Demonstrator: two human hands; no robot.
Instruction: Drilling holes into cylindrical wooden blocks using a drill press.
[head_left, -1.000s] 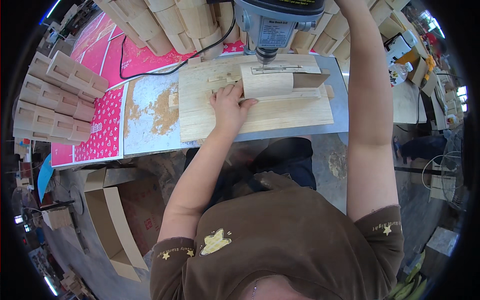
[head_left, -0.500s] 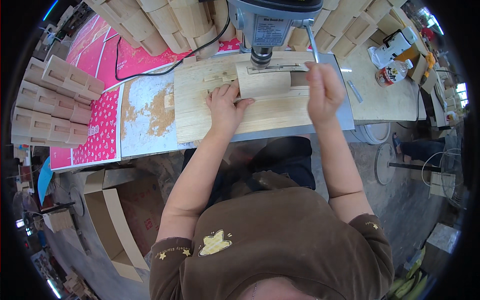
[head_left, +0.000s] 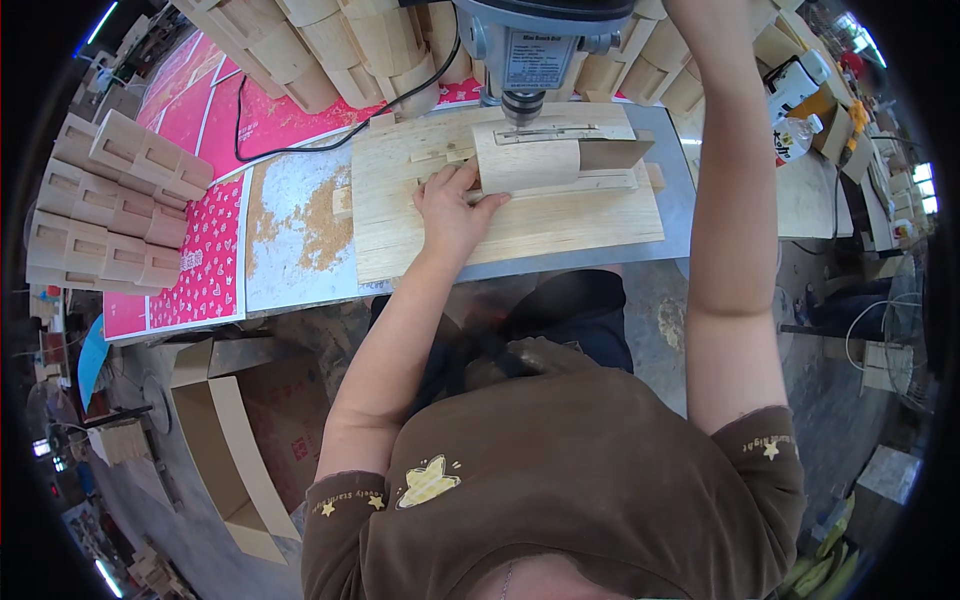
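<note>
My left hand (head_left: 455,208) is closed on the left end of a pale, curved wooden piece (head_left: 530,165), fingers at its end and thumb along the near side. The piece lies on a flat wooden board (head_left: 400,242), and a slot shows along its top. Directly above it hangs the chuck (head_left: 522,106) of a bench drill (head_left: 535,60); the chuck's tip is by the slot's left end. My right hand (head_left: 697,14) is raised at the upper edge, right of the drill. Its fingers are cut off by the frame, and the drill's lever is out of sight.
Stacked wooden pieces (head_left: 115,205) stand at the left, and more (head_left: 350,50) rise behind the drill. A black cable (head_left: 330,145) crosses the pink table cover. Sawdust (head_left: 325,220) lies left of the board. Bottles (head_left: 795,140) stand at the right; an open carton (head_left: 235,450) sits below the table.
My right hand has gone from beside the lever's end up and away to the frame's top edge. The lever has swung out of view. My left hand and the wooden piece stay in place.
</note>
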